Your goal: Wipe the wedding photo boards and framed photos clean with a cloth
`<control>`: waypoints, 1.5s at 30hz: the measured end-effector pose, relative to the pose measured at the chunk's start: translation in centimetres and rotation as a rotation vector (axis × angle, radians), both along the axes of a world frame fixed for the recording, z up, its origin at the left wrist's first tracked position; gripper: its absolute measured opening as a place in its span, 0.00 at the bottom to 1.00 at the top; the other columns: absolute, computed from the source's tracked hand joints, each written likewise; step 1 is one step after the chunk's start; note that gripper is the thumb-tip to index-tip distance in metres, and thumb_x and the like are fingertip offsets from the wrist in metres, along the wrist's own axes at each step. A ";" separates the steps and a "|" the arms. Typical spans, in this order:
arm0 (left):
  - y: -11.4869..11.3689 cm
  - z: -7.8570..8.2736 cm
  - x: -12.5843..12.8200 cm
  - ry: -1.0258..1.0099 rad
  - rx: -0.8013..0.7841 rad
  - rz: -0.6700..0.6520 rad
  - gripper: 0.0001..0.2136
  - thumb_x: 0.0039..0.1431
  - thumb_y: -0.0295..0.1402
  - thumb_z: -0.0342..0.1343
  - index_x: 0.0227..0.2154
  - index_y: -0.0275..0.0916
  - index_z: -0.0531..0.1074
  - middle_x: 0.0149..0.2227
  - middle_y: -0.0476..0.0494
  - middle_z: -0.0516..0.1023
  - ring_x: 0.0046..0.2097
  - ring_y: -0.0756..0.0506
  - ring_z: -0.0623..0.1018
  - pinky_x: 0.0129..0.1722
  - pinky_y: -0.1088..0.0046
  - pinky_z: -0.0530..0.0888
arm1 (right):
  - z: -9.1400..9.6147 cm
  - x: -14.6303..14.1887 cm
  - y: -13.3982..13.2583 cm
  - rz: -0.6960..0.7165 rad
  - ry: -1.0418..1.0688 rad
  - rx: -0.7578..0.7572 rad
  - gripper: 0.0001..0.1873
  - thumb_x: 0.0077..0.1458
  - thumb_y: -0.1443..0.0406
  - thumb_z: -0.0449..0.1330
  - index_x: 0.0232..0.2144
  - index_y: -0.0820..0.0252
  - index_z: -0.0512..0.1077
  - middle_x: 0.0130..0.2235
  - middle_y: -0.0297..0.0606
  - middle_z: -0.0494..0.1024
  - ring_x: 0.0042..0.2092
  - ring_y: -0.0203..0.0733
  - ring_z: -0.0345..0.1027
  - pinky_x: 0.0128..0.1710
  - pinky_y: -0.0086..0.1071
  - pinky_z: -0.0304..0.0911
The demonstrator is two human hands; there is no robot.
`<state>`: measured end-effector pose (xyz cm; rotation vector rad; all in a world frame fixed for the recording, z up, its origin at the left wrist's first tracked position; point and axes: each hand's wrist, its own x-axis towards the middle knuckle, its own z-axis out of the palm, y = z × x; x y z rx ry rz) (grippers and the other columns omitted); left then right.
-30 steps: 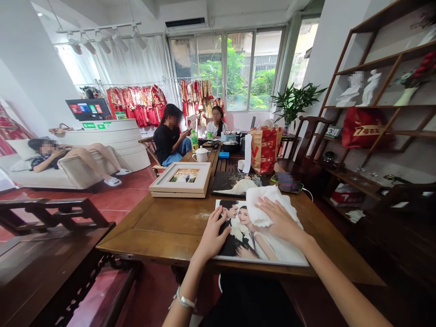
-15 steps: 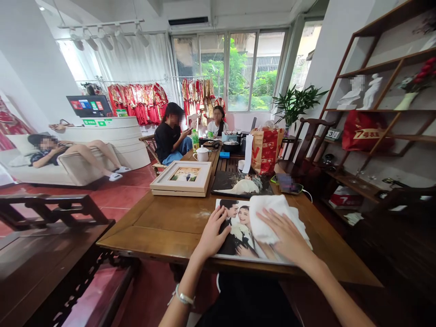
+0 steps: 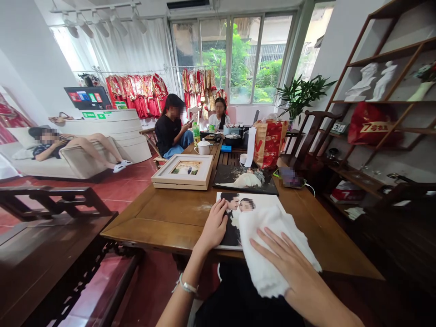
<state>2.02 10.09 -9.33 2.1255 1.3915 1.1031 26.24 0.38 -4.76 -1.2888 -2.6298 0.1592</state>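
A photo print of a couple [image 3: 230,236] lies on the wooden table at its front edge. My left hand [image 3: 215,222] rests on the print's left side with its fingers stretched out. A white cloth [image 3: 259,227] covers the print's right part and droops past the table's front edge. My right hand [image 3: 281,252] lies on top of the cloth, fingers spread and flat; its thumb is not clearly visible. Just beyond the print lies a dark picture panel [image 3: 243,179] showing a white dress. To its left are stacked pale picture frames [image 3: 182,171], the top one with a photo.
Farther back on the table [image 3: 146,218] stand a white lidded mug [image 3: 203,147], a green bottle [image 3: 196,134] and a red-and-tan paper bag [image 3: 270,143]. A phone [image 3: 289,177] with a cable lies at right. Two people sit beyond; another lies on a sofa [image 3: 80,159].
My right hand and the white cloth have moved toward me, over the print's near edge, uncovering its upper right corner. My left hand stays on the print. The view has shifted slightly.
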 end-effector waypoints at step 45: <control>0.0 0.4 -0.1 -0.047 -0.020 -0.003 0.20 0.58 0.28 0.46 0.55 0.36 0.64 0.61 0.37 0.61 0.63 0.42 0.57 0.63 0.54 0.53 | 2.7 -2.6 12.6 -0.019 -0.049 0.027 0.32 0.44 0.73 0.50 0.54 0.62 0.66 0.56 0.47 0.67 0.58 0.56 0.55 0.56 0.49 0.47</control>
